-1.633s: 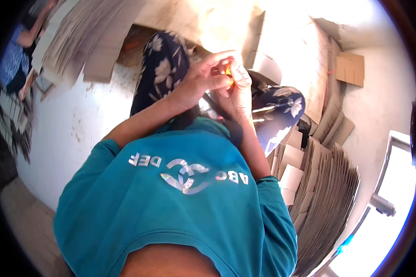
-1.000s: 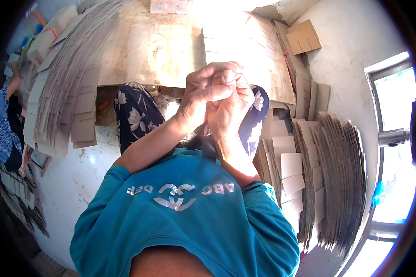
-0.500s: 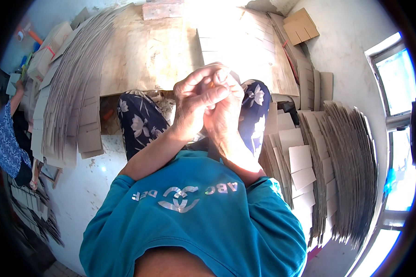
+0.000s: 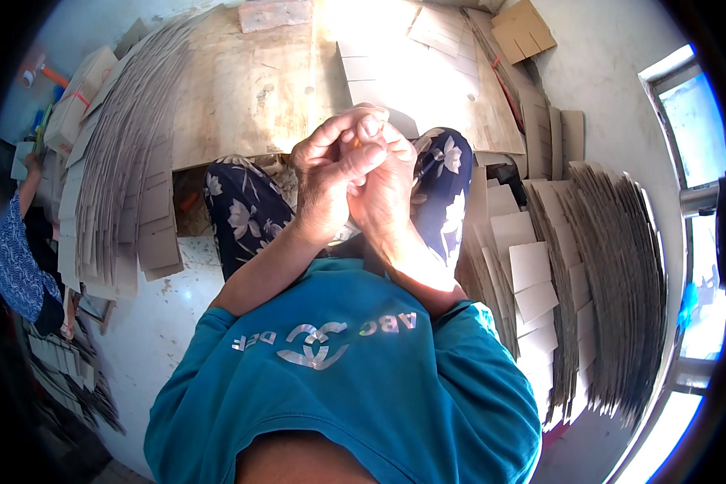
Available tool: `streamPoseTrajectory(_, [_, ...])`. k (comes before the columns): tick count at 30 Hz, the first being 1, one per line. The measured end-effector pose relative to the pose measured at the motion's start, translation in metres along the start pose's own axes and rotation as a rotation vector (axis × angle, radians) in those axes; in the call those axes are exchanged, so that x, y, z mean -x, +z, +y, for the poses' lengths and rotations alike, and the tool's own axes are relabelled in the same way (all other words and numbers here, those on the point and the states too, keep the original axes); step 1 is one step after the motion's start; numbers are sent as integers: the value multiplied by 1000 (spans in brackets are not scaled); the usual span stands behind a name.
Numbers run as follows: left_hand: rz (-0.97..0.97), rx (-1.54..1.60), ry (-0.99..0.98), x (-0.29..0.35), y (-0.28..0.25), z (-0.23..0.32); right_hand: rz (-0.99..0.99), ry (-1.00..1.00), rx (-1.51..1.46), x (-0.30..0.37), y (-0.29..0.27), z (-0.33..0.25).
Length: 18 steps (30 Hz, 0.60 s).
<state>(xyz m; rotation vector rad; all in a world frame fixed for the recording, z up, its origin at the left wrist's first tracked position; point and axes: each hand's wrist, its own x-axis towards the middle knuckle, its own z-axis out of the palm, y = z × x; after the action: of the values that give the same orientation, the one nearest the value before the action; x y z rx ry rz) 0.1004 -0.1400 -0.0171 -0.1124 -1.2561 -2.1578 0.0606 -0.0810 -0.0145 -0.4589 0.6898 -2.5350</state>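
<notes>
Above my lap, in front of the near edge of a wooden board (image 4: 250,97), my two hands meet. My left hand (image 4: 324,165) is closed, its thumb reaching across toward the other palm. My right hand (image 4: 385,181) is closed too, its fingers curled in against the left fingertips. A small orange glint shows between the fingers, but whatever they hold is too hidden to name. Beyond the hands, slit cardboard sheets (image 4: 359,68) lie on the board, partly washed out by sunlight.
A long row of cardboard pieces (image 4: 129,153) lines the board's left side. More cardboard stacks (image 4: 613,290) stand at right, beside the window (image 4: 694,129). A brick-like block (image 4: 276,14) lies at the far edge. At far left, another person in a patterned blue sleeve (image 4: 20,258) works.
Both hands have shifted slightly left and up in the picture, still pressed together. The view has moved a little. The other person's arm at far left has shifted slightly.
</notes>
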Motion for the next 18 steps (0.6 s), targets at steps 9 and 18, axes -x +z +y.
streamPoseTrajectory(9, [89, 181, -93, 0, -12, -14, 121, 27, 88, -3, -9, 15])
streamPoseTrajectory(18, [86, 221, -95, 1, -25, -26, 141, 66, 138, -3, -18, 24])
